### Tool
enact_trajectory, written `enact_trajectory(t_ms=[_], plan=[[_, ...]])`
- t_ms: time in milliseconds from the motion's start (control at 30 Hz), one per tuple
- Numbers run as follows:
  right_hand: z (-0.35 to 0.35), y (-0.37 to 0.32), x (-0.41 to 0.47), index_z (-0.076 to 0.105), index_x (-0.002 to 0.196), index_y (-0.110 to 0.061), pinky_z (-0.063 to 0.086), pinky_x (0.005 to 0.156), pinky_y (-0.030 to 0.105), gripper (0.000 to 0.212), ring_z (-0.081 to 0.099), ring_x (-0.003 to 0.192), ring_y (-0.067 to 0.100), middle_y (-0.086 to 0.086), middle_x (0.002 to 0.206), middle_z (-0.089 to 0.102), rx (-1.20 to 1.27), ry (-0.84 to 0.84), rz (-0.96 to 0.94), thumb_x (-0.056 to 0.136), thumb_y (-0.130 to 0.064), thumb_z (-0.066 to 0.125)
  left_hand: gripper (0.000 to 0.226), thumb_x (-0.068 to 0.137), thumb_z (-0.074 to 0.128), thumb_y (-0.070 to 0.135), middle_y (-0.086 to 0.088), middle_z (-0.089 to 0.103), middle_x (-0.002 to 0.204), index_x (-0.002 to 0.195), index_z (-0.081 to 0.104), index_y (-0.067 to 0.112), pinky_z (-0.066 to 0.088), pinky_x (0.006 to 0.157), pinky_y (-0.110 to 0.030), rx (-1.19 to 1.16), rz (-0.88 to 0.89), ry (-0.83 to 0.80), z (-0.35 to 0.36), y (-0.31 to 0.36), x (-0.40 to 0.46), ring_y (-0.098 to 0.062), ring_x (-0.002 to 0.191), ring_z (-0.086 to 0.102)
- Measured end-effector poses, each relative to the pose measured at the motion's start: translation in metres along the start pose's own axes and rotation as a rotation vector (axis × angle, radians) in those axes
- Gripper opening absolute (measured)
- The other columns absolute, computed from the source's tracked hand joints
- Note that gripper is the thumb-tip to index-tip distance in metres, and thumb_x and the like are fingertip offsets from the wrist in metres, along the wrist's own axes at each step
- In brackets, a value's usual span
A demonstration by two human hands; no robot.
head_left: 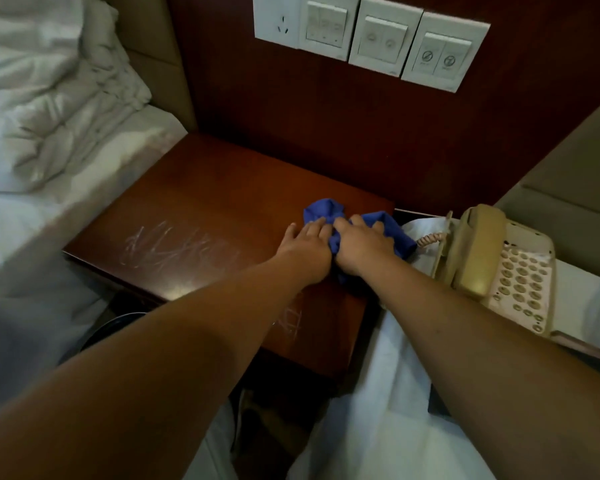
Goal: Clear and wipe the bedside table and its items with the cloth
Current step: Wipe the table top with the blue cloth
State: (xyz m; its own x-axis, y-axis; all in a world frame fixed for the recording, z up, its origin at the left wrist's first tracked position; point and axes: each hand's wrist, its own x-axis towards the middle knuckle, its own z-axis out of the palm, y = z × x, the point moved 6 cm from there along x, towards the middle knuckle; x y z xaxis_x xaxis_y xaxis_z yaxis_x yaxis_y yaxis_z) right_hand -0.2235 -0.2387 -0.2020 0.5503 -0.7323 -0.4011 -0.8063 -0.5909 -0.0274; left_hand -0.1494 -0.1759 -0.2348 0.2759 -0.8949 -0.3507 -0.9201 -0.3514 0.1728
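A crumpled blue cloth (324,211) lies at the right rear of the dark wooden bedside table (201,209). My left hand (309,242) lies on the cloth's left part with fingers stretched forward. My right hand (362,245) sits beside it, its fingers curled into the cloth's right part near the table's right edge. Pale scratch marks (174,247) show on the table's front left. A beige telephone (496,265) rests on the white bed to the right, its coiled cord running toward the table.
A rumpled white duvet and pillow (49,98) cover the bed on the left. White wall switches and a socket (368,36) sit on the dark wood panel behind the table. A white sheet (388,393) lies at the lower right.
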Motion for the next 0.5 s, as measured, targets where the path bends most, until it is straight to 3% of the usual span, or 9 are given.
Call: enact_trajectory(t_ms=[500], plan=[[0.068,-0.015,-0.157,0.024,0.152,-0.034,0.03,0.112,0.06,0.055,0.021,0.142,0.044,0.002,0.159,0.023,0.014,-0.028,-0.094,0.102,-0.031,0.047,0.07,0.107,0.035,0.027,-0.01,-0.01,0.172,0.163,-0.004,0.01,0.004,0.127,-0.052,0.008,-0.04,-0.067,0.058,0.029,-0.165,-0.028,0.159,-0.003]])
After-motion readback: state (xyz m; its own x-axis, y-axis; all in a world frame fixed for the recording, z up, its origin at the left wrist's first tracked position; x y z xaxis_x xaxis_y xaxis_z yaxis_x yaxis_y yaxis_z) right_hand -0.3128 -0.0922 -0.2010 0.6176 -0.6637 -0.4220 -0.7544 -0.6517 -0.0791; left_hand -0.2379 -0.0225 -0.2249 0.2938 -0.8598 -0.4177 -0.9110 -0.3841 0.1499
